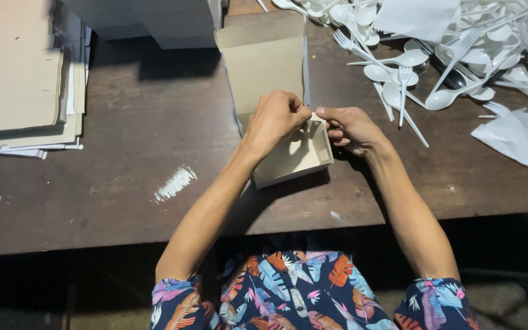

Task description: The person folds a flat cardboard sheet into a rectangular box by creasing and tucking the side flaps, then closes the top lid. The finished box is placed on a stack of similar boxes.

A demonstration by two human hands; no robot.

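Note:
A small cardboard box [300, 159] with its lid flap [264, 58] standing open rests on the dark wooden table [142, 153]. My left hand [276, 119] is curled over the box's far right corner, its fingers pinching the cardboard there. My right hand [349, 128] meets it from the right, fingertips pinching the same corner tab of the box. Both hands touch each other at the corner. The inside of the box looks bare where it shows; the hands hide its back part.
A heap of white plastic spoons and forks [435, 55] with paper napkins [511, 137] lies at the back right. A stack of flat cardboard sheets [19, 79] sits at the left. White boxes [160, 24] stand at the back. A white smear [175, 183] marks the table.

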